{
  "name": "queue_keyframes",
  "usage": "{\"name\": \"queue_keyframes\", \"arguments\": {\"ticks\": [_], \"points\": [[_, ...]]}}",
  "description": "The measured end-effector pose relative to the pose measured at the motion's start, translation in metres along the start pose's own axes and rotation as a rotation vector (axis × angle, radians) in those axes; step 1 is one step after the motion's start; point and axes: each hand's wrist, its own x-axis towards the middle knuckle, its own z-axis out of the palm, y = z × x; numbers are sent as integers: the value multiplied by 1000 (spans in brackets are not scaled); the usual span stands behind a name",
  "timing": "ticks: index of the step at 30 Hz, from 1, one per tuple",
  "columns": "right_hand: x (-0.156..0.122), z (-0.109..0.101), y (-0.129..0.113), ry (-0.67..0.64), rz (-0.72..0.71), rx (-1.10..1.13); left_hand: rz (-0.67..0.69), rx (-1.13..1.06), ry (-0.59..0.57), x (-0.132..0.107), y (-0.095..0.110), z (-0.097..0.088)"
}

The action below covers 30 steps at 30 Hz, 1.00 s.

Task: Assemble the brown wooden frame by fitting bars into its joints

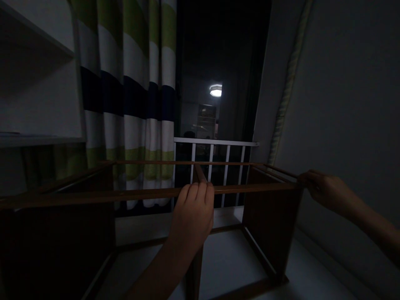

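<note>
Dim room: striped curtain (136, 100) beside dark window (231, 54), white railing (215, 142) across its lower part. Wooden frame (250, 188) this side of railing. Left hand (193, 212) atop front rail (125, 194), where crossbar (200, 172) meets it, fingers clamped over; right hand (320, 186) at frame's right front corner, fingers clamped too, though gloom hides exactly which edge. Grips at middle and end probably keep long frame steady.

Left hand (194, 210) is curled over the near rail (109, 195) of a brown frame (271, 221), about mid-span; right hand (321, 187) grips its near right corner. Pale surface (234, 258) shows below. Striped curtain (134, 96) behind the left part, white railing (215, 142) and dark window (215, 50) behind centre-right.
</note>
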Motion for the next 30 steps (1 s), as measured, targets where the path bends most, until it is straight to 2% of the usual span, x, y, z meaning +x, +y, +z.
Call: {"name": "queue_keyframes", "arguments": {"ticks": [24, 30], "points": [[4, 0, 2, -48, 42, -6, -12, -18, 41, -1, 1, 2], [3, -1, 3, -48, 15, -23, -14, -21, 50, -1, 1, 3]]}}
